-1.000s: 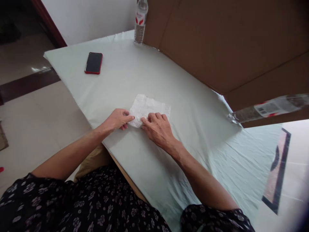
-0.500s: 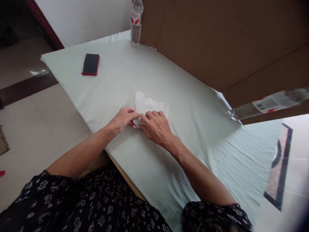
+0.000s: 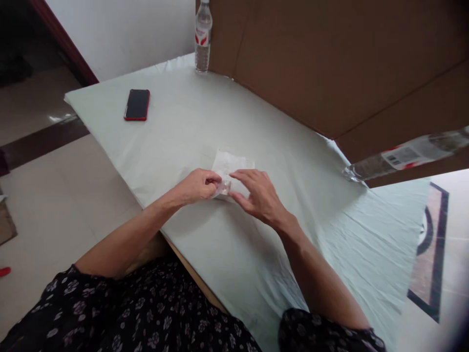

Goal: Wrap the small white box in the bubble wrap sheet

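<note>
On the pale cloth lies a thin white sheet (image 3: 229, 160), crumpled and tissue-like. My left hand (image 3: 201, 187) pinches its near left part, where a small, shiny, see-through piece shows by the fingertips; I cannot tell whether that piece belongs to the sheet. Just right of it, my right hand (image 3: 258, 193) is held over the sheet's right side, thumb and fingers apart, gripping nothing. The right fingertips point toward the shiny piece, and part of the sheet is hidden beneath this hand.
A red-cased phone (image 3: 137, 104) lies at the far left of the table (image 3: 176, 122). One water bottle (image 3: 202, 39) stands upright at the back beside a large brown cardboard panel (image 3: 311, 63). Another bottle (image 3: 406, 155) appears against the panel at right.
My right hand has let go of the sheet, spread its fingers and shifted right. My left hand has moved slightly right, still pinching. The raised part of the sheet sits lower.
</note>
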`<act>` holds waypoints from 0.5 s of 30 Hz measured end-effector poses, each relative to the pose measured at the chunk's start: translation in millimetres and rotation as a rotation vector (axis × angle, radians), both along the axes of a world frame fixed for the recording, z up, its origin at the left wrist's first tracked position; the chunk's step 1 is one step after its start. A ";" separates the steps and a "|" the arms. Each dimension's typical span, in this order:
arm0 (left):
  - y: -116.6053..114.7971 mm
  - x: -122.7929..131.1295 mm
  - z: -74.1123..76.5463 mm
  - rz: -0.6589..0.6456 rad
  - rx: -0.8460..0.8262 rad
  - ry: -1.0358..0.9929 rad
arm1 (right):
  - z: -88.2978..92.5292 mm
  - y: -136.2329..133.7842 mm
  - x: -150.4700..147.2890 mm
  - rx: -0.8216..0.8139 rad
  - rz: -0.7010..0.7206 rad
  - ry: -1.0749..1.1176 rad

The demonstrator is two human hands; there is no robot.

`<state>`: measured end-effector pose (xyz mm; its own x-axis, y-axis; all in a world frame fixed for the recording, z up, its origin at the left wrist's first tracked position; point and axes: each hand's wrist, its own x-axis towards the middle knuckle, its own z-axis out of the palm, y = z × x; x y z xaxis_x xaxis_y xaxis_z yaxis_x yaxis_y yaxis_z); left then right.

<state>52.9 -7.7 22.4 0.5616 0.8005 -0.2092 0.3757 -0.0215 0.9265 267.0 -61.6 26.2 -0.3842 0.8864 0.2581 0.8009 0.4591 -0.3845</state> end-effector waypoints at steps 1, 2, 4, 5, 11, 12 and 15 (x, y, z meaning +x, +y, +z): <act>-0.6 1.0 -2.6 -0.002 0.084 0.044 | -5.5 -5.6 8.7 0.022 -0.102 0.064; -1.5 2.0 -5.4 -0.004 0.167 0.081 | -11.2 -12.1 17.0 0.015 -0.213 0.125; -3.7 3.7 -10.3 0.002 0.325 0.149 | -21.4 -26.0 30.7 -0.090 -0.416 0.215; -4.8 4.1 -12.4 0.007 0.393 0.182 | -25.3 -32.7 35.4 -0.165 -0.490 0.246; -7.1 5.0 -22.4 -0.005 0.641 0.210 | -31.4 -44.4 29.1 -0.467 -0.596 0.318; -7.0 5.6 -23.9 -0.022 0.663 0.205 | -31.6 -41.0 25.4 -0.474 -0.594 0.309; -7.4 7.1 -26.8 -0.068 0.688 0.215 | -34.4 -29.4 17.4 -0.451 -0.601 0.263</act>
<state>60.1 -15.0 -4.4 0.6176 0.7556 0.2182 0.5252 -0.6027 0.6007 284.5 -90.9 -8.3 0.2163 0.9633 -0.1592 0.7190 -0.2675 -0.6414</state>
